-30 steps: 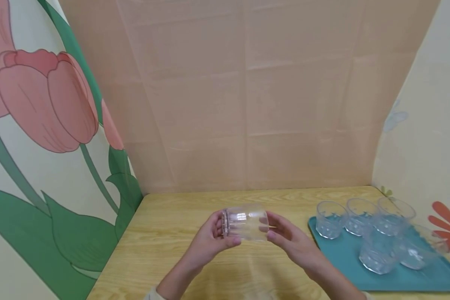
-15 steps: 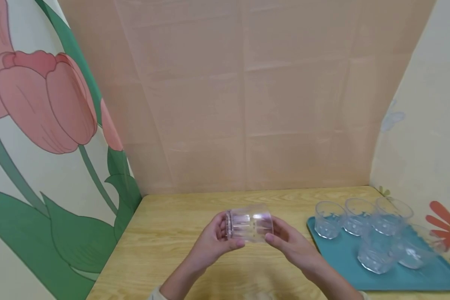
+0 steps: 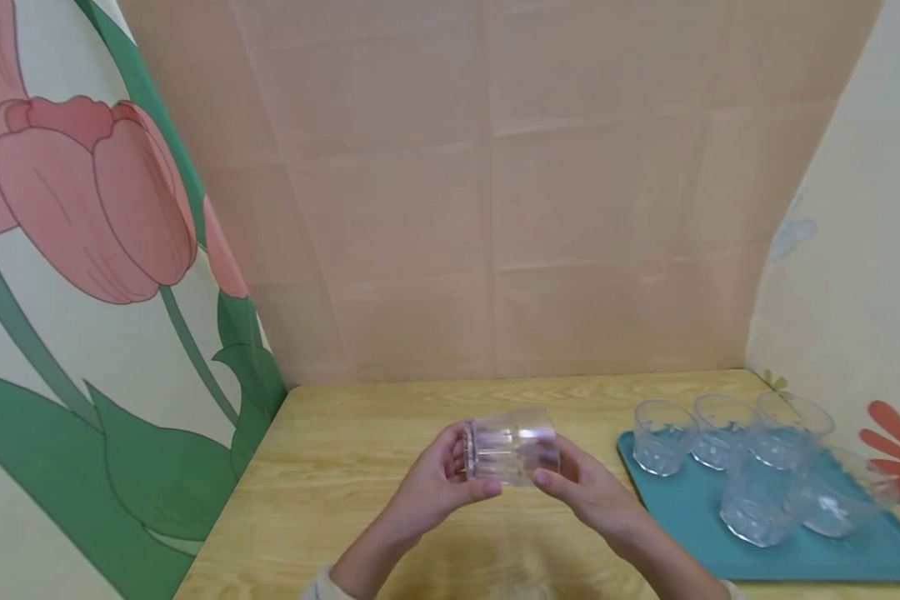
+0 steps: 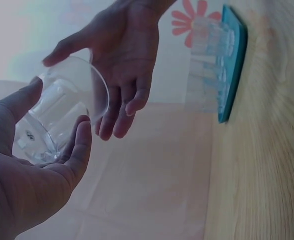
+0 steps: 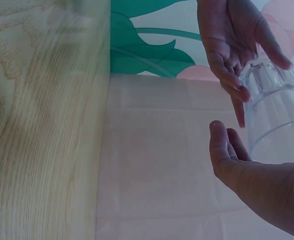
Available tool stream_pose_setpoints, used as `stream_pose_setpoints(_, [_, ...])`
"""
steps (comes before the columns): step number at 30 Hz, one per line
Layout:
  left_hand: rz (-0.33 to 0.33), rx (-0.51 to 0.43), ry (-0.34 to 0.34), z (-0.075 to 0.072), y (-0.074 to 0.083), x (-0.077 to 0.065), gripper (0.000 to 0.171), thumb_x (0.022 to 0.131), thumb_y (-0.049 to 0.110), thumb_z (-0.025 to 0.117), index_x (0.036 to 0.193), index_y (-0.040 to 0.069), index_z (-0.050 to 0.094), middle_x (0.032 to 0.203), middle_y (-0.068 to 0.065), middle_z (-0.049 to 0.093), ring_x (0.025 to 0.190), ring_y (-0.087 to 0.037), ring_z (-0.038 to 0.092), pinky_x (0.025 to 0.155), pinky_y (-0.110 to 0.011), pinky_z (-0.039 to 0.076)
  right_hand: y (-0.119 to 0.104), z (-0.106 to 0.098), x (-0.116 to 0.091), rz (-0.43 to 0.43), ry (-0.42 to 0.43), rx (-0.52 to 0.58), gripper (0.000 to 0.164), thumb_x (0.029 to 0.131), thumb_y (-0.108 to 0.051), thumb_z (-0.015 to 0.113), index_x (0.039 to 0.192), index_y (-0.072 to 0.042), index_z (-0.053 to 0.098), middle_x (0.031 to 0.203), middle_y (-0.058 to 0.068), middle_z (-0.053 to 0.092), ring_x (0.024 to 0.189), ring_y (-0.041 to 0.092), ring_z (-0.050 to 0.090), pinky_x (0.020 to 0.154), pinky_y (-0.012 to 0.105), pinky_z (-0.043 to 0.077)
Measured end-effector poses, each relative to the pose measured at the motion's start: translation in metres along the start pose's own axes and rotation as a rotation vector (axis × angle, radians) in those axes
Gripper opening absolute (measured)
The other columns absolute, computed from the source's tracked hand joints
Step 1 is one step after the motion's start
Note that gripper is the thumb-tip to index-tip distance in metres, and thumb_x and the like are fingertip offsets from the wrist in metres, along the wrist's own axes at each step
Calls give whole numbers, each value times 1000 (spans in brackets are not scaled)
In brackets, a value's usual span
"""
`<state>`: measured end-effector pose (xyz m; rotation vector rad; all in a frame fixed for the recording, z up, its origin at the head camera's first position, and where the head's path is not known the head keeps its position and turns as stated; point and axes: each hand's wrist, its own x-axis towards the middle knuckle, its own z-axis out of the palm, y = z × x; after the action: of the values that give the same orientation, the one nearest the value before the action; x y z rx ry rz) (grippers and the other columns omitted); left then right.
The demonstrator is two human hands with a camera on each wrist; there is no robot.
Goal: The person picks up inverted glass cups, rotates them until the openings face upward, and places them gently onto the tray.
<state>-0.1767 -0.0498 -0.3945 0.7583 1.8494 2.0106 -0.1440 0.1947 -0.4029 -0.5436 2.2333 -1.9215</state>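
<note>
A clear drinking glass (image 3: 512, 446) lies sideways in the air between both hands, base to the left and rim to the right. My left hand (image 3: 450, 475) grips it near the base, thumb in front and fingers behind. At the rim end, my right hand (image 3: 588, 492) holds it lightly, with the thumb at the near side and fingers behind. The left wrist view shows the glass (image 4: 57, 102) with a small mark on its bottom. In the right wrist view the faceted lower part of the glass (image 5: 276, 117) sits against the left hand (image 5: 231, 50).
On the right of the wooden table (image 3: 345, 467) lies a teal tray (image 3: 682, 525). Several clear glasses stand on it, including one at its back left (image 3: 662, 442) and one near the front (image 3: 757, 508). A pinkish sheet (image 3: 487, 208) hangs behind the table.
My left hand has shifted slightly right, bringing the glass deeper into the right hand, and the glass has turned a little. The right hand stays nearly in place.
</note>
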Motion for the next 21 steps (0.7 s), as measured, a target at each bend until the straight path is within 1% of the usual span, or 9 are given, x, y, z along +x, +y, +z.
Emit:
stream_pose_setpoints(3, [-5,-2,2,2,0,1,79,85,15,83,150,3,39,135,-15,61,115,-29,65,95,-36,56,-1,-1,0,6,3,8,65,103,-26,60,153,4,31,141,28,53,132,42,50,108,52,44])
stream_pose_setpoints(7, [-10,0,8,5,-1,3,77,85,15,83,149,4,41,133,-15,63,113,-29,66,94,-36,56,0,-2,0,-3,8,11,66,102,-26,61,152,6,32,138,27,55,127,33,56,102,37,47])
stream_pose_setpoints(9, [-12,5,10,6,-2,3,77,84,15,83,148,5,41,132,-14,63,113,-28,66,94,-36,56,0,-3,1,-3,15,13,67,102,-25,62,152,7,31,137,27,56,123,29,58,99,33,49])
stream_pose_setpoints(13, [-19,24,11,7,-5,5,76,85,17,83,148,5,42,132,-12,64,113,-27,66,95,-35,56,1,-3,1,27,45,14,66,102,-25,62,152,7,32,135,26,57,118,25,60,95,30,51])
stream_pose_setpoints(16, [-27,30,12,8,-7,6,76,85,16,83,148,5,42,132,-12,63,114,-26,65,95,-35,56,0,-4,-1,47,82,12,65,102,-25,63,151,7,33,134,23,59,116,22,60,94,28,51])
stream_pose_setpoints(21, [-38,23,7,10,-8,8,74,85,14,83,146,4,43,135,-14,61,116,-27,65,93,-35,57,-1,-4,-3,34,118,30,62,100,-19,64,150,6,36,129,20,62,114,16,63,94,25,51])
